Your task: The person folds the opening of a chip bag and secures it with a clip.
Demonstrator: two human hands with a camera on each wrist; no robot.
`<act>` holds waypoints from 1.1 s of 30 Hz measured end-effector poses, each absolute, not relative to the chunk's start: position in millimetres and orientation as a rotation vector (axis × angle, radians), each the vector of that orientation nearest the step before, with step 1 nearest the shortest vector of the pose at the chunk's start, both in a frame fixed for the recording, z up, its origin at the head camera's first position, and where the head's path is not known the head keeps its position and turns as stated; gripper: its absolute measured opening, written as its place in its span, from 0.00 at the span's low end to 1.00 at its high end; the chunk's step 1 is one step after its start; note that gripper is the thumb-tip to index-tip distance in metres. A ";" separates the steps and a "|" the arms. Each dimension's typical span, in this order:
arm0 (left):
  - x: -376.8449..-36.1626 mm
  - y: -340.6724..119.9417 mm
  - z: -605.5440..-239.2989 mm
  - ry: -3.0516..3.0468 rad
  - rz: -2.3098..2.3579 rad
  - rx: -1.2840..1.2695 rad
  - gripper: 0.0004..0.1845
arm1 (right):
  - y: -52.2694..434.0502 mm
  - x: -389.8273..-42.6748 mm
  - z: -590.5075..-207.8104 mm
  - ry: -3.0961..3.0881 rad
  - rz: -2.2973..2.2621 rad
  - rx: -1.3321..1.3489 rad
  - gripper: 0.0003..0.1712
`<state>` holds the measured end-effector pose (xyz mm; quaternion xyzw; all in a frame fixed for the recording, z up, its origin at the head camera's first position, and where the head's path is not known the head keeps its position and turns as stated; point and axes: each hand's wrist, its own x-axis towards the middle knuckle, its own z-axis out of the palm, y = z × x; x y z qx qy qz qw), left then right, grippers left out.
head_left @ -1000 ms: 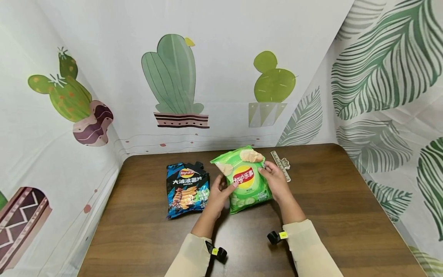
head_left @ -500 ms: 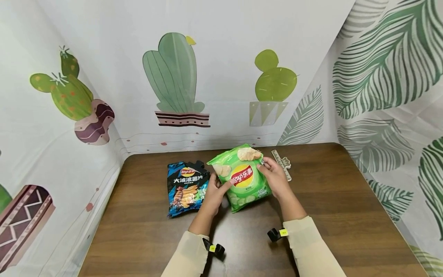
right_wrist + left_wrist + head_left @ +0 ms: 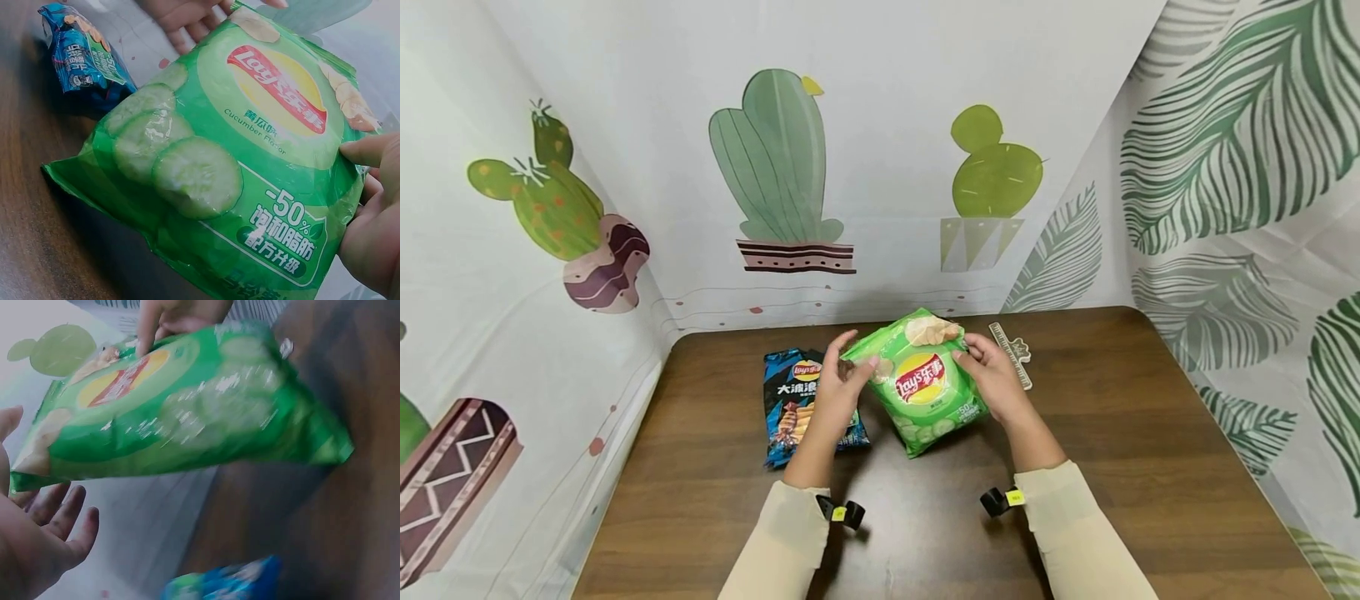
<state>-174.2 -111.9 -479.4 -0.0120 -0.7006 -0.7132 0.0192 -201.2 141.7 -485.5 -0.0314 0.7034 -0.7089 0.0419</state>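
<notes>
A green Lay's cucumber chip bag [image 3: 921, 387] is held tilted above the brown table [image 3: 1112, 433]. My right hand [image 3: 973, 354] grips its right edge, thumb [image 3: 365, 150] on the front and fingers behind. My left hand [image 3: 853, 354] is at the bag's upper left corner with fingers [image 3: 65, 515] spread and relaxed; the corner sits between thumb and fingers without a clear pinch. The green bag [image 3: 250, 162] fills the right wrist view. A blue Lay's chip bag [image 3: 786, 408] lies flat on the table, partly under my left hand, and shows in the right wrist view [image 3: 81, 56].
A pale ruler-like strip [image 3: 1013, 357] lies on the table behind my right hand. Printed cactus and leaf curtains [image 3: 775, 167] close off the back and both sides. Bare wood [image 3: 925, 533] lies between my sleeves and the near edge.
My left hand has moved from the green bag's lower left side up to its upper left corner, passing over the blue bag. The green bag has shifted slightly left and up.
</notes>
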 end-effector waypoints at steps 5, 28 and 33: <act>-186.4 -121.7 -458.7 -2.343 -1.921 -0.159 0.28 | 141.6 -201.8 -484.2 2.211 -2.131 -0.133 0.19; -221.1 -99.4 -394.8 -3.004 -1.163 -0.598 0.20 | 141.4 -193.5 -482.2 2.350 -2.014 -0.256 0.17; -224.7 -98.4 -395.4 -2.976 -1.223 -0.636 0.16 | 141.7 -192.6 -482.7 2.357 -2.029 -0.296 0.16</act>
